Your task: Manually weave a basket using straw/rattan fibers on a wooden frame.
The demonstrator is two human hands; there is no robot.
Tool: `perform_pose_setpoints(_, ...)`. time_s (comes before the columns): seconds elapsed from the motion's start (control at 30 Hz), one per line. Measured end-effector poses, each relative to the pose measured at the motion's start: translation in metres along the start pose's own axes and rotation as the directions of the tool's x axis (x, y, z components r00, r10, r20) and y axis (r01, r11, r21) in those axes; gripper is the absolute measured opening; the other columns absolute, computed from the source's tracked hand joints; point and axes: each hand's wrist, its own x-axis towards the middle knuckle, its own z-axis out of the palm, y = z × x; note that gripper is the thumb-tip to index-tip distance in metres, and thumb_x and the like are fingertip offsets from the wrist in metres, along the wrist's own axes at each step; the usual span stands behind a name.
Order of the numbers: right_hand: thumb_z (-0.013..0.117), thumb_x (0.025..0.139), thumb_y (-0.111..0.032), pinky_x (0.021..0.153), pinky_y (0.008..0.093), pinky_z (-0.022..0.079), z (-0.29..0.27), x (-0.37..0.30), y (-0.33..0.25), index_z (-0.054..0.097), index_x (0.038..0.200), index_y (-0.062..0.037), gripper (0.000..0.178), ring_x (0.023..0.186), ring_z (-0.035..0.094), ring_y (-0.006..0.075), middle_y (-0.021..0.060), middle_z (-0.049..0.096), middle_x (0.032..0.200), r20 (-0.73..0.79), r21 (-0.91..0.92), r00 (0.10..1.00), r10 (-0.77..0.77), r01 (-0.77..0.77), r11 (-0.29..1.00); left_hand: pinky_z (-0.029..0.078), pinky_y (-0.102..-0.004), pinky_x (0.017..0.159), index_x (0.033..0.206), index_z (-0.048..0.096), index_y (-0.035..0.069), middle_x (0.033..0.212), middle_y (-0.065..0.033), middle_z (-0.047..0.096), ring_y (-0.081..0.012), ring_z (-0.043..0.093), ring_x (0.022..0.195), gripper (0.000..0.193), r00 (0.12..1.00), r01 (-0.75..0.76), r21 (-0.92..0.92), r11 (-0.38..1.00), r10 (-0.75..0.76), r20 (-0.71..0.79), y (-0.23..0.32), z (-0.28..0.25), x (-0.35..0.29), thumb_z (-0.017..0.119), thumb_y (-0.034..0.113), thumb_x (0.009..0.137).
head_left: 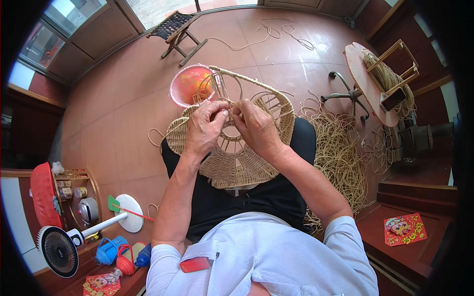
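A tan woven cord piece (239, 170) rests across my lap. It has a round open centre with spokes and a thick braided rim that rises on the far side. Above that centre, my left hand (205, 127) is closed, thumb and forefinger pinching a thin cord strand (230, 104). Close against it, my right hand (259, 126) pinches the same spot with curled fingers. Loose cord ends stick up just beyond my fingertips. A pink-rimmed red bucket (183, 85) stands right behind the work, with some strands hanging over it. My fingers hide exactly how the strand is looped.
A big heap of loose cord (338, 163) lies on the floor at my right. Beyond it stands a round-topped wheeled stool (358, 74) bearing a cord coil (392, 79) and a phone (393, 100). A folding stool (177, 32) is far off; a fan (58, 250) is near left.
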Motion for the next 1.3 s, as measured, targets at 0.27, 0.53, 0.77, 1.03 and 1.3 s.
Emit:
perform_pose_setpoints(0.27, 0.066, 0.105, -0.008, 0.073, 0.0477, 0.055, 0.004, 0.002, 0.001, 0.053, 0.107, -0.0044, 0.013, 0.084, 0.069, 0.0346, 0.0162, 0.063, 0.089, 0.007, -0.059, 1.0, -0.008, 0.008, 0.998, 0.059, -0.04, 0.078, 0.108, 0.075, 0.002, 0.099, -0.0128, 0.067, -0.028, 0.071, 0.086, 0.013, 0.979, -0.201, 0.315, 0.927, 0.199, 0.039, 0.004, -0.001, 0.0, 0.073, 0.006, 0.096)
perform_pose_setpoints(0.53, 0.07, 0.101, -0.006, 0.07, 0.0474, 0.055, 0.005, 0.003, 0.002, 0.055, 0.108, -0.0058, 0.017, 0.08, 0.069, 0.0336, 0.0137, 0.064, 0.085, -0.031, -0.023, 0.999, 0.03, -0.03, 0.999, 0.059, -0.0428, 0.074, 0.101, 0.071, 0.003, 0.096, -0.0129, 0.065, -0.0305, 0.071, 0.083, 0.007, 0.967, -0.216, 0.392, 0.894, 0.253, -0.043, 0.0, 0.011, -0.007, 0.073, 0.005, 0.095)
perform_pose_setpoints(0.77, 0.074, 0.094, 0.0, 0.072, 0.0409, 0.057, -0.002, 0.001, 0.003, 0.062, 0.112, -0.0057, 0.023, 0.081, 0.073, 0.0299, 0.0114, 0.072, 0.092, 0.016, -0.022, 0.999, -0.039, 0.039, 0.999, 0.057, -0.0394, 0.074, 0.099, 0.072, 0.001, 0.092, -0.0116, 0.066, -0.0257, 0.069, 0.078, 0.009, 0.983, -0.135, 0.438, 0.889, 0.174, -0.05, 0.004, 0.01, -0.01, 0.072, 0.005, 0.09)
perform_pose_setpoints(1.03, 0.075, 0.092, 0.0, 0.075, 0.0409, 0.057, -0.015, -0.004, -0.006, 0.065, 0.117, -0.0049, 0.027, 0.081, 0.071, 0.0273, 0.0098, 0.073, 0.096, 0.08, -0.012, 0.994, -0.074, 0.075, 0.997, 0.056, -0.0466, 0.087, 0.106, 0.073, 0.008, 0.102, -0.0126, 0.068, -0.0342, 0.07, 0.095, 0.015, 0.982, -0.188, 0.508, 0.84, 0.171, 0.081, 0.017, -0.008, -0.018, 0.07, 0.009, 0.092)
perform_pose_setpoints(1.3, 0.073, 0.094, 0.001, 0.078, 0.0414, 0.059, -0.016, -0.013, 0.003, 0.066, 0.121, -0.0063, 0.028, 0.086, 0.073, 0.0304, 0.0114, 0.073, 0.1, -0.006, -0.025, 0.999, 0.049, -0.049, 0.998, 0.049, -0.0472, 0.101, 0.128, 0.065, 0.011, 0.107, -0.0099, 0.074, -0.0336, 0.069, 0.107, 0.031, 0.949, -0.123, 0.604, 0.788, 0.272, -0.161, -0.006, -0.025, -0.011, 0.07, 0.008, 0.097)
